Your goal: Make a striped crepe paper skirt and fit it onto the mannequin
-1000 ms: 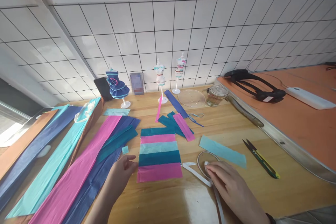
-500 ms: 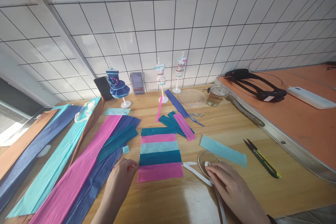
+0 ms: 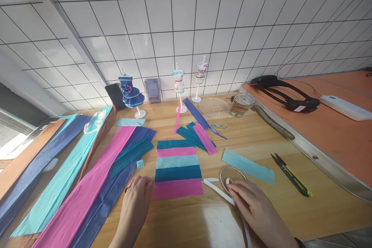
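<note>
A striped panel point(image 3: 178, 161) of pink, teal and light blue bands lies flat on the wooden table. My left hand point(image 3: 137, 201) is at its lower left edge, fingers curled together; whether they pinch anything is hidden. On the right, my right hand point(image 3: 252, 201) pinches the end of a white tape point(image 3: 218, 192), which runs from the panel's right edge and loops down past the hand. Behind those fingertips lies a round ring point(image 3: 223, 174). Long pink point(image 3: 84, 190), blue and turquoise strips are spread at the left.
Yellow-green snips point(image 3: 293, 176) and a light blue strip point(image 3: 248, 166) lie to the right. Small mannequins point(image 3: 179, 81), a blue-dressed one point(image 3: 132, 95), a phone point(image 3: 115, 96) and a lidded glass point(image 3: 242, 104) stand at the back. A black headset point(image 3: 286, 93) rests on the orange surface.
My left hand has shifted slightly right and turned, so more of its back shows. My right hand keeps its pinch on the tape in nearly the same place.
</note>
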{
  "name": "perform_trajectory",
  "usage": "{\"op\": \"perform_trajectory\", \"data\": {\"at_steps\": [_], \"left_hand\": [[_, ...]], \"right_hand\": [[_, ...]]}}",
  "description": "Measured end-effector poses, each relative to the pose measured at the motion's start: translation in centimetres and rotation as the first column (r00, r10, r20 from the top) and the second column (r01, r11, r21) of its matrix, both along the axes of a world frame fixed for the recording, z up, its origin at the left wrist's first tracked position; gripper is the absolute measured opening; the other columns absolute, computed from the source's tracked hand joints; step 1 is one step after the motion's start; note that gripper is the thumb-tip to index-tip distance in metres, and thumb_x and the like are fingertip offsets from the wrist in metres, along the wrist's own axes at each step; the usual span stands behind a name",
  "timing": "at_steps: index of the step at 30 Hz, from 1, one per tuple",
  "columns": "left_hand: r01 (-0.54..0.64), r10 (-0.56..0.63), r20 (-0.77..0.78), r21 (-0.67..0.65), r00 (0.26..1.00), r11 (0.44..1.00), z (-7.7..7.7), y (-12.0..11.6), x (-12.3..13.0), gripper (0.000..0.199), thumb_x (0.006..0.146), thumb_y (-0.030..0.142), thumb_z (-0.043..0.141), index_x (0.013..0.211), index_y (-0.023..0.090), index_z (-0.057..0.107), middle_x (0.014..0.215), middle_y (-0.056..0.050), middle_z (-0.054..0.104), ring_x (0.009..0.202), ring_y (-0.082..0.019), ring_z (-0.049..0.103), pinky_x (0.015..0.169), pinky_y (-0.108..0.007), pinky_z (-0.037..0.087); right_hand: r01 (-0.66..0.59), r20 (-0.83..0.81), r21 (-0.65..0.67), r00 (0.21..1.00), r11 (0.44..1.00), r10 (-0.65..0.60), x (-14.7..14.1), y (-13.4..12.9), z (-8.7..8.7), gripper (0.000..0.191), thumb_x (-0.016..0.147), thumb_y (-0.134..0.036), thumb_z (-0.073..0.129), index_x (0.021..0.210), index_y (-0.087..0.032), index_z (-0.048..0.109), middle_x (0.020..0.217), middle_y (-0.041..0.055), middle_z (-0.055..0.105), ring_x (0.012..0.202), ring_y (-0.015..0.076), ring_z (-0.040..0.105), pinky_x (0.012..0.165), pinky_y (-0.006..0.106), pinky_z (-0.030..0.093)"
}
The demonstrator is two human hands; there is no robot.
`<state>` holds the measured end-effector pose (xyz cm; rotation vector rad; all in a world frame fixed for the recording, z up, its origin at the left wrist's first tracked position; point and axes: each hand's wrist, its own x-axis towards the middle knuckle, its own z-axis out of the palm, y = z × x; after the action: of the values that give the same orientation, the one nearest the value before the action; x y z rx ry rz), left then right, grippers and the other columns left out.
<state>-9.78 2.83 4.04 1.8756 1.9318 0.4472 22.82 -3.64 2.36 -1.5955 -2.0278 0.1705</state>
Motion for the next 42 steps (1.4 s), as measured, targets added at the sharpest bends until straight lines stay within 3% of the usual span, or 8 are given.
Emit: {"op": "perform_trajectory", "data": {"at_steps": [5, 15, 21, 28, 34, 38, 42], "left_hand": [[-0.006, 0.006, 0.024, 0.004, 1.0, 1.0, -0.3, 0.1, -0.3, 0.03, 0.085, 0.034, 0.035, 0.069, 0.023, 0.058, 0.073, -0.003, 0.062, 0.074, -0.021, 0.058, 0.068, -0.031, 0.043], [-0.003, 0.009, -0.19, 0.033, 0.982, 0.999, -0.4, -0.7, 1.4, 0.03, 0.088, 0.024, 0.029, 0.07, 0.021, 0.053, 0.073, -0.006, 0.058, 0.079, -0.025, 0.056, 0.068, -0.035, 0.038], [-0.014, 0.014, -0.144, 0.007, 0.99, 1.0, -0.5, -0.4, 1.2, 0.026, 0.087, 0.026, 0.031, 0.067, 0.022, 0.048, 0.073, -0.005, 0.058, 0.077, -0.025, 0.055, 0.068, -0.035, 0.039], [-0.034, 0.034, -0.033, 0.021, 0.999, 0.999, -0.6, -0.5, 0.3, 0.027, 0.088, 0.031, 0.035, 0.072, 0.022, 0.055, 0.074, -0.002, 0.06, 0.076, -0.021, 0.057, 0.07, -0.032, 0.041], [-0.004, 0.02, -0.212, 0.073, 0.977, 0.997, -0.7, -1.0, 1.5, 0.028, 0.089, 0.02, 0.034, 0.074, 0.021, 0.057, 0.075, -0.004, 0.059, 0.075, -0.022, 0.056, 0.067, -0.032, 0.039], [0.062, -0.031, -0.436, 0.056, 0.899, 0.997, -0.1, -1.3, 2.3, 0.029, 0.085, 0.006, 0.031, 0.077, 0.018, 0.057, 0.077, -0.007, 0.059, 0.08, -0.026, 0.056, 0.066, -0.033, 0.038], [0.056, -0.047, -0.381, 0.012, 0.923, 0.998, -0.1, -1.1, 2.1, 0.027, 0.086, 0.009, 0.029, 0.075, 0.019, 0.052, 0.075, -0.006, 0.058, 0.076, -0.024, 0.056, 0.067, -0.033, 0.039]], "right_hand": [[-0.003, -0.002, -0.007, 1.0, 1.0, 0.003, 0.1, -0.1, 0.1, 0.02, 0.092, -0.027, 0.041, 0.097, -0.023, 0.061, 0.095, 0.0065, 0.067, 0.088, 0.0197, 0.063, 0.077, 0.033, 0.053], [-0.012, -0.039, -0.058, 0.999, 0.998, 0.009, 0.0, -0.3, -0.4, 0.018, 0.093, -0.023, 0.04, 0.099, -0.023, 0.058, 0.098, 0.0067, 0.064, 0.093, 0.0209, 0.059, 0.081, 0.038, 0.049], [-0.006, -0.048, -0.031, 0.999, 1.0, 0.005, -0.1, -0.2, -0.1, 0.018, 0.093, -0.024, 0.04, 0.098, -0.023, 0.058, 0.096, 0.0065, 0.064, 0.091, 0.0205, 0.061, 0.079, 0.037, 0.05], [-0.017, -0.039, -0.043, 0.999, 0.999, 0.016, 0.0, -0.2, -0.3, 0.018, 0.093, -0.023, 0.04, 0.098, -0.023, 0.058, 0.097, 0.0064, 0.064, 0.091, 0.0204, 0.061, 0.079, 0.038, 0.05], [-0.025, -0.034, -0.033, 0.999, 0.999, 0.024, 0.1, -0.2, -0.4, 0.018, 0.092, -0.023, 0.04, 0.099, -0.023, 0.058, 0.097, 0.0066, 0.064, 0.091, 0.0202, 0.061, 0.079, 0.037, 0.05], [-0.018, -0.025, -0.012, 1.0, 1.0, 0.017, 0.0, -0.1, -0.2, 0.02, 0.092, -0.024, 0.04, 0.097, -0.023, 0.06, 0.095, 0.0066, 0.065, 0.089, 0.02, 0.062, 0.078, 0.036, 0.051], [-0.008, -0.016, -0.001, 1.0, 1.0, 0.008, 0.0, -0.1, -0.2, 0.021, 0.092, -0.025, 0.041, 0.097, -0.023, 0.06, 0.095, 0.0064, 0.066, 0.09, 0.02, 0.062, 0.078, 0.035, 0.052]]}}
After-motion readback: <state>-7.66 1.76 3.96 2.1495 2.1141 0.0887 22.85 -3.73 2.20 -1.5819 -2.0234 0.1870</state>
